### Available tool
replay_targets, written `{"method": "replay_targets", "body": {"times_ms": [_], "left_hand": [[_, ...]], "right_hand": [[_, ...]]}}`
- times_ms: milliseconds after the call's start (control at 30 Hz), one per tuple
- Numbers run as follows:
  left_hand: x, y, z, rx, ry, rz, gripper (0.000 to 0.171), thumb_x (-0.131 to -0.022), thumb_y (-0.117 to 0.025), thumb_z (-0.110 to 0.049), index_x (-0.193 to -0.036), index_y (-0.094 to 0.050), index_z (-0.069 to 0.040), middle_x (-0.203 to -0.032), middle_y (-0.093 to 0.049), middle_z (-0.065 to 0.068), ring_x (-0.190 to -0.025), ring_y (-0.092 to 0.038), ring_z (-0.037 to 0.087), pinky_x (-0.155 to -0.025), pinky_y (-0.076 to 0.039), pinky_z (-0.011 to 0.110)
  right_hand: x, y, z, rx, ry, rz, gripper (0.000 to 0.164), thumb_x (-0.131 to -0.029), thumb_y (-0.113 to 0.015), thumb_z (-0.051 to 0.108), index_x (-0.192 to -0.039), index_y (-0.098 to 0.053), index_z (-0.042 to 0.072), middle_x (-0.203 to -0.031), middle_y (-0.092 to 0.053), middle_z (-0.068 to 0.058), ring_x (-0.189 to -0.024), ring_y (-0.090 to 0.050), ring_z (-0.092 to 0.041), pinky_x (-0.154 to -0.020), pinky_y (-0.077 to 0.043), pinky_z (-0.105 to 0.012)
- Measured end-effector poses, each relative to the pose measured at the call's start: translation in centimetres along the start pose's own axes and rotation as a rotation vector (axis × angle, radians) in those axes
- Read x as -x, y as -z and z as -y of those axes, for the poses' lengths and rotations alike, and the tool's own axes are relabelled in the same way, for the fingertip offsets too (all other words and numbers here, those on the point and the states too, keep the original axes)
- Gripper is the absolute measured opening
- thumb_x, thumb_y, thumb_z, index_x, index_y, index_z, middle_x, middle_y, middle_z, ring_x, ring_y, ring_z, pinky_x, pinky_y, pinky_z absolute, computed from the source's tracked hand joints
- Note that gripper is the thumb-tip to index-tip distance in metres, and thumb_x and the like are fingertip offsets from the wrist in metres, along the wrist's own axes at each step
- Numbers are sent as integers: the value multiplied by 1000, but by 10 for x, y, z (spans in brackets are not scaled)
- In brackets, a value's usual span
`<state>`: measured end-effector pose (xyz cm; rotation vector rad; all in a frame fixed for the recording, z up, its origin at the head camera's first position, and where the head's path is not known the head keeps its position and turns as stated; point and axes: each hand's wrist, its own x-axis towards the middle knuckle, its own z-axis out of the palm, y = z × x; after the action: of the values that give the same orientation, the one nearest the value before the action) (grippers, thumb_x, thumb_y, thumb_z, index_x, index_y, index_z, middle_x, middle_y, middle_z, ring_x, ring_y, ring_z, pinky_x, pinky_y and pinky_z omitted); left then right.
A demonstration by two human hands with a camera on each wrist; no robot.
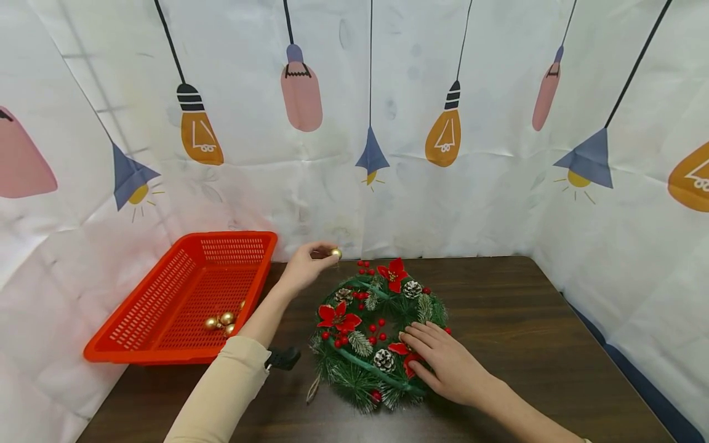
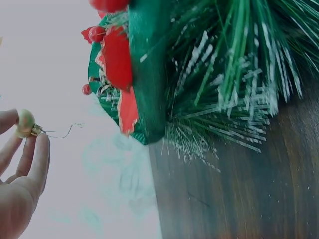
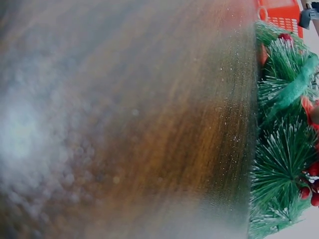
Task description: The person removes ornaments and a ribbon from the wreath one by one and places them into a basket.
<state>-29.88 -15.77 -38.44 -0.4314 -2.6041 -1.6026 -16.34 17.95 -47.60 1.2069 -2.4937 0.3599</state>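
Note:
My left hand pinches a small gold ball ornament between thumb and fingers, raised behind and left of the wreath. In the left wrist view the gold ball ornament has a thin wire trailing from its cap. A green wreath with red poinsettias, pinecones, berries and a green ribbon lies on the table. My right hand rests on the wreath's right front side, fingers extended over a red poinsettia. Only a sliver of that hand shows in the right wrist view, beside the wreath.
An orange-red plastic basket stands left of the wreath on the dark wooden table. Several gold ball ornaments lie inside it. Behind the table hangs a white curtain printed with lamps.

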Motion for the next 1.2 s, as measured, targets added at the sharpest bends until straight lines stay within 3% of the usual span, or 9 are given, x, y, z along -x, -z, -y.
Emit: {"method": "replay_targets", "body": {"times_ms": [500, 733, 1200], "left_hand": [[15, 14, 3, -21, -43, -28, 34, -98, -73, -26, -128, -70, -10, -118, -67, 9, -113, -62, 29, -94, -52, 48], [22, 23, 4, -20, -55, -2, 37, -99, -72, -26, -130, -68, -7, -119, -67, 10, -111, -63, 28, -93, -52, 48], [40, 44, 9, -82, -58, -35, 29, -98, -74, -22, -126, -71, -13, -110, -71, 6, -101, -66, 26, -78, -54, 40]], "right_hand": [[-1, 0, -1, -9, -5, 10, 50, -101, -67, 29, -144, -59, 4, -144, -58, -15, -137, -50, -34, -114, -37, -53], [0, 0, -1, -10, -9, 10, 50, -102, -66, 30, -144, -59, 4, -144, -58, -15, -137, -50, -34, -114, -37, -53], [0, 0, -1, -11, -6, 8, 50, -102, -66, 30, -144, -58, 4, -145, -57, -15, -137, -50, -34, -114, -36, -53]]}}
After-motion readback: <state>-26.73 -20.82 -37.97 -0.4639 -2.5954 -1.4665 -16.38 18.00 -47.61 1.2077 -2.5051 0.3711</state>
